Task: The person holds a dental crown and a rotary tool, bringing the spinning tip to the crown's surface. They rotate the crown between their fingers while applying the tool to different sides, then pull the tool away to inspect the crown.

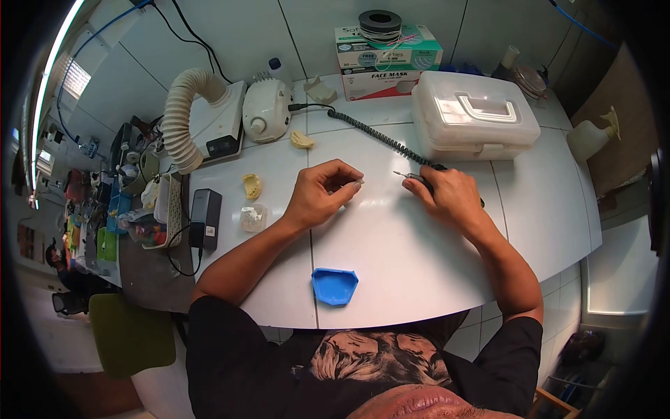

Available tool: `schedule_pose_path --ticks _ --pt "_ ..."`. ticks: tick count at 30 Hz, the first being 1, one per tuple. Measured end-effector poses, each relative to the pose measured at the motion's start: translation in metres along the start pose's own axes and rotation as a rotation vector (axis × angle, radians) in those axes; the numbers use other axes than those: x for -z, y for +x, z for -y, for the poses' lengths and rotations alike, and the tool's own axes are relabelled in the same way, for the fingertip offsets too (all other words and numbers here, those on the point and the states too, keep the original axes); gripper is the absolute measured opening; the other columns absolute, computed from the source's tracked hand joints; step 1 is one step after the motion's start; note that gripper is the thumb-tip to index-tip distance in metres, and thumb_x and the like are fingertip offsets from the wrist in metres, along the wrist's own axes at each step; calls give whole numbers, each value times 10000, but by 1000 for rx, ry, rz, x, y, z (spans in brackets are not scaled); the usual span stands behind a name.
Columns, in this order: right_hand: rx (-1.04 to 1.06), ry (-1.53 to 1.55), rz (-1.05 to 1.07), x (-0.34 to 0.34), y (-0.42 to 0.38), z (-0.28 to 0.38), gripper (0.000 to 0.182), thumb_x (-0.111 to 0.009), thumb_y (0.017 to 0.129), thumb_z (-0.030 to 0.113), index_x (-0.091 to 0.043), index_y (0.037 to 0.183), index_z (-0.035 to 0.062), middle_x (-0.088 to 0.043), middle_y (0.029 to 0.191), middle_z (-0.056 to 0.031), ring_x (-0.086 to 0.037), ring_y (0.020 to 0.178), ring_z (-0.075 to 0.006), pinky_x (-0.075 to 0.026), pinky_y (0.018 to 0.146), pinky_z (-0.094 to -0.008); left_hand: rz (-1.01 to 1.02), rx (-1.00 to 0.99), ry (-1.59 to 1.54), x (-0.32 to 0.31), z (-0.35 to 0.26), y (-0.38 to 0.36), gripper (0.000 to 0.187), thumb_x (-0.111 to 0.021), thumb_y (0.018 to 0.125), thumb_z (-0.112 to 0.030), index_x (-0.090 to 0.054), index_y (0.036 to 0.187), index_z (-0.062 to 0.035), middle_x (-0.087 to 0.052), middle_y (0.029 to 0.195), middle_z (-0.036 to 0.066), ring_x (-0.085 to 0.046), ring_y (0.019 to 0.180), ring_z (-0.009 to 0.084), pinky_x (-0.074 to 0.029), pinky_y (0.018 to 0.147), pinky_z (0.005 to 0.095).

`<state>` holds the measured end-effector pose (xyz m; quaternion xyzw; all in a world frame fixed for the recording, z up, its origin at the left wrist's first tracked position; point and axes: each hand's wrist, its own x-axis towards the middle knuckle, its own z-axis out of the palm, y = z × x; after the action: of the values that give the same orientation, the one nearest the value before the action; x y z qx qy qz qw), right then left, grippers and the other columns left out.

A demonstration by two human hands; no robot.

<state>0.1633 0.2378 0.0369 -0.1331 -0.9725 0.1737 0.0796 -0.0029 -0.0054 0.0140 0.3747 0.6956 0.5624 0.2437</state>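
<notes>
My left hand (322, 192) is over the middle of the white table, with thumb and fingertips pinched together. A small pale piece (360, 181) shows at the fingertips, too small and covered to name. My right hand (452, 197) is closed around a dark rotary handpiece (418, 179). Its thin bur (398, 173) points left toward my left fingertips, with a gap between them. A black coiled cord (373, 129) runs from the handpiece area to the white micromotor control box (267, 112) at the back.
A blue rubber mould (335, 287) lies near the front edge. Yellowish dental casts (252, 186) and a small clear container (253, 218) are on the left, by a suction hose (183, 115) and a black power unit (205, 218). A lidded plastic case (474, 115) stands back right.
</notes>
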Motion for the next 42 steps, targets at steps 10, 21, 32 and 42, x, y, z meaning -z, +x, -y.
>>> schedule_pose_path --ticks 10,21,32,42 --pt "47 20 -27 -1 -1 -6 571 -673 1023 605 -759 869 62 -708 687 -184 -727 698 -437 -565 645 -540 -156 -585 721 1 -5 5 239 -810 856 52 -815 1051 -85 -770 964 71 -733 887 235 -597 699 344" --pt "39 -1 -10 -2 1 -5 568 -671 1025 600 -745 852 64 -713 698 -185 -732 701 -432 -565 643 -534 -71 -484 857 1 3 6 206 -787 886 23 -778 1072 -64 -722 926 86 -703 868 242 -569 737 348" --pt "37 -67 -5 -3 4 6 540 -673 1042 564 -695 835 66 -712 689 -173 -717 647 -430 -560 614 -530 -54 25 -141 -2 22 -1 217 -608 1137 -112 -678 1298 15 -701 1090 60 -658 953 102 -562 850 270" --pt "59 -73 39 -10 30 14 530 -686 1040 549 -662 824 66 -657 610 -151 -682 587 -418 -542 585 -537 -27 -27 18 -2 6 -2 256 -810 985 -77 -714 1206 11 -752 1046 80 -729 957 128 -607 893 286"
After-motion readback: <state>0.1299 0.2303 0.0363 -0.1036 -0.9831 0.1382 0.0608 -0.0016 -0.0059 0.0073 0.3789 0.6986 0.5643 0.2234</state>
